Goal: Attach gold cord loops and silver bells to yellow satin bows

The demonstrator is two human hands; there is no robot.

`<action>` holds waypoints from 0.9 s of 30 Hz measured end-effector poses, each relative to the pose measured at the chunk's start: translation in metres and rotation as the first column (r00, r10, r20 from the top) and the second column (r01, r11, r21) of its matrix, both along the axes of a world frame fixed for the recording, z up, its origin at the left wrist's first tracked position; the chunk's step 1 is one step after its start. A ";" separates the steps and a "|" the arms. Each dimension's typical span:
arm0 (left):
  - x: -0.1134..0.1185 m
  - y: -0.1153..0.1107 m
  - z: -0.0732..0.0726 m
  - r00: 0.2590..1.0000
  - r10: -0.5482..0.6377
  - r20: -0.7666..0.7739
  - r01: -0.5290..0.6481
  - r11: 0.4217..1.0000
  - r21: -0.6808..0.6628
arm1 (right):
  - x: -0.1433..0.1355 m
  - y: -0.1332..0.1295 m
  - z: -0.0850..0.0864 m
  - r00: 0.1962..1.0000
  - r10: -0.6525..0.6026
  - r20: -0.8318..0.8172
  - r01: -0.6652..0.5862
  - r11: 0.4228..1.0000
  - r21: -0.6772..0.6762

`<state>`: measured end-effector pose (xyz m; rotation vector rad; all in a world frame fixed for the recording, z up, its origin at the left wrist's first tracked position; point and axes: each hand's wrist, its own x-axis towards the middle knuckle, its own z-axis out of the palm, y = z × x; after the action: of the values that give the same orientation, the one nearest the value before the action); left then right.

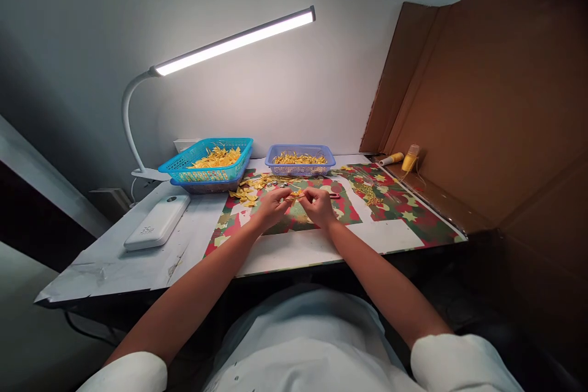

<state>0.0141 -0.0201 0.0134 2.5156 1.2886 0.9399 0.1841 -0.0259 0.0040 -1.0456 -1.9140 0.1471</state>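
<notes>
Above the middle of the patterned sheet, my left hand [274, 205] and my right hand [316, 205] almost meet, both with pinched fingers. Between the fingertips is a small yellow ribbon piece [296, 195]; the fingers cover most of it, so its exact shape is hidden. Just beyond my left hand lies a loose pile of yellow ribbon pieces [248, 191]. A pinkish handle end [335, 196] shows beside my right hand; the rest of that tool is hidden.
A blue basket [172, 167] of yellow pieces stands stacked at back left, beside a purple basket [301, 169] of golden pieces. A white power bank [158, 223] lies left, below a lit lamp [236, 43]. Cardboard [487, 104] walls the right side, near a thread spool [410, 160].
</notes>
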 end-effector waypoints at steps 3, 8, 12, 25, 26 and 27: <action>-0.001 0.000 -0.001 1.000 -0.004 0.015 0.004 1.000 -0.008 | 0.000 -0.002 0.002 0.999 0.023 -0.025 -0.023 1.000 0.006; -0.001 -0.004 0.003 0.999 0.008 0.032 -0.009 1.000 0.023 | 0.004 -0.013 0.011 0.996 0.057 -0.061 -0.053 0.996 0.070; -0.003 -0.006 0.005 0.998 0.004 0.055 -0.006 1.000 0.028 | 0.006 -0.018 0.017 0.992 0.060 -0.108 -0.048 0.993 0.106; -0.001 0.002 -0.005 0.919 -0.144 0.366 0.259 0.922 -0.288 | 0.001 -0.016 0.019 0.931 0.241 -0.275 -0.224 0.970 0.093; -0.001 0.002 -0.005 0.909 -0.149 0.389 0.278 0.912 -0.301 | 0.001 -0.015 0.019 0.924 0.246 -0.292 -0.230 0.969 0.089; 0.000 0.002 -0.006 0.900 -0.151 0.410 0.294 0.904 -0.312 | 0.001 -0.014 0.018 0.917 0.251 -0.311 -0.235 0.968 0.088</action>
<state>0.0136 -0.0178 0.0079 2.0170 0.9244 0.9628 0.1849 -0.0397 0.0218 -0.6975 -1.7322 0.3861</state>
